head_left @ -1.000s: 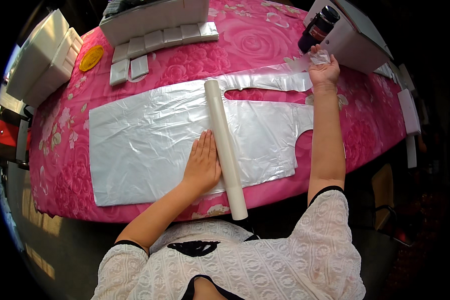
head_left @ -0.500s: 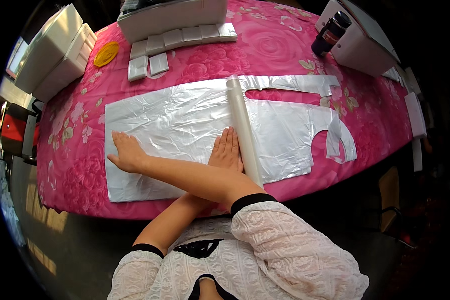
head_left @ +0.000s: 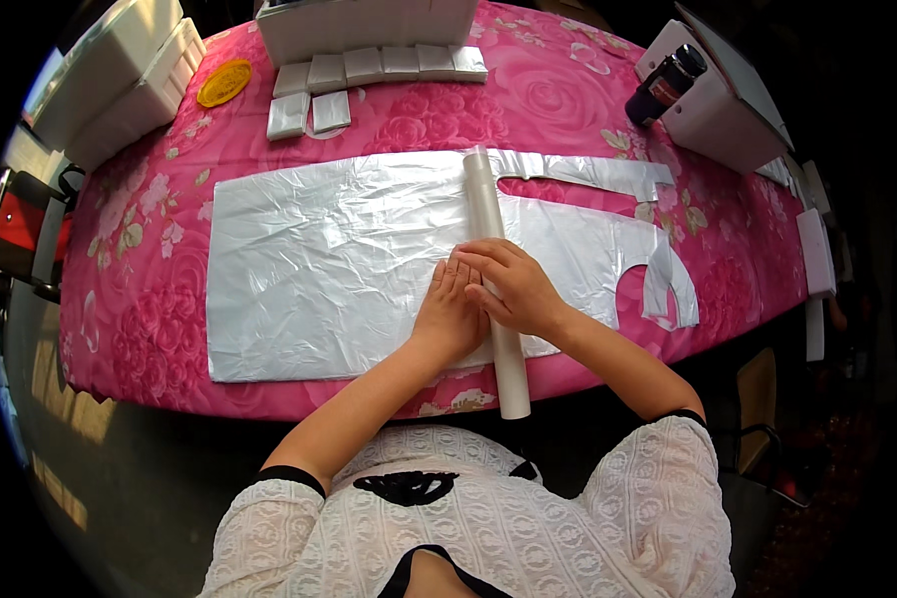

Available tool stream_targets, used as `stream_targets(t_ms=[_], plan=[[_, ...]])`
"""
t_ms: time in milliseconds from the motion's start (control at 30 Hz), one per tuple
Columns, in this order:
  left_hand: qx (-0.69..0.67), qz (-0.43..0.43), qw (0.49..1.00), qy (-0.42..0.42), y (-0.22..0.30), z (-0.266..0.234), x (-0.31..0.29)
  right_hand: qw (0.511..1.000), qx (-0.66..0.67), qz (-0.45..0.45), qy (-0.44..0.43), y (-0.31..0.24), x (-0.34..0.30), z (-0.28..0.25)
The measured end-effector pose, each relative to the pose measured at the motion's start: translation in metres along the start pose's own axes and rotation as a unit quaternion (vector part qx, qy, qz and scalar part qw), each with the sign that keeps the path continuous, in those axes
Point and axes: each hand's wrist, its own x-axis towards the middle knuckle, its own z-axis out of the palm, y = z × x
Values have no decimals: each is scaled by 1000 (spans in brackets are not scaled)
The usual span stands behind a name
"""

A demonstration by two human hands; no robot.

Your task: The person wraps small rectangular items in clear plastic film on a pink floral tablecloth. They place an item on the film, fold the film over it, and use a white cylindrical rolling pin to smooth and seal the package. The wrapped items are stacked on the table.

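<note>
A silvery-white plastic apron [head_left: 299, 269] lies flattened on the table, its cut-out straps toward the right. Across it, running from far to near, rests a pale tube [head_left: 484, 199] whose near end sticks out past the table edge. My left hand [head_left: 450, 317] presses flat on the apron just left of the tube, fingers stretched out. Over the tube's middle lies my right hand [head_left: 518, 289], its fingers extended leftward to the left hand's fingertips and its thumb apart. The part of the tube under my right hand is hidden.
Several folded white plastic packets [head_left: 381, 66] line up before a white box [head_left: 369, 28] at the back. A yellow dish [head_left: 224, 83] and stacked white foam boxes [head_left: 135, 95] stand at the left. At the back right, a dark bottle [head_left: 665, 85] stands beside another white box [head_left: 713, 120].
My right hand has swept from the apron's left end, where its arm crossed over my left, rightward onto the tube. My left hand stays beside the tube.
</note>
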Motion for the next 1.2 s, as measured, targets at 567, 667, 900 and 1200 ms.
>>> stream_targets(t_ms=[567,667,900,1200], plan=[[-137,-118,965,191,-102,-126,-130,952,127,-178,-216,-78,34,72],[-174,-189,948,188,-111,-139,-179,882,309,-269,-234,-138,57,82],[-267,-306,891,200,-100,-152,-267,958,115,-187,-184,-88,81,81],[-386,-353,835,170,-75,-132,-277,942,25,-296,-156,-104,142,169]])
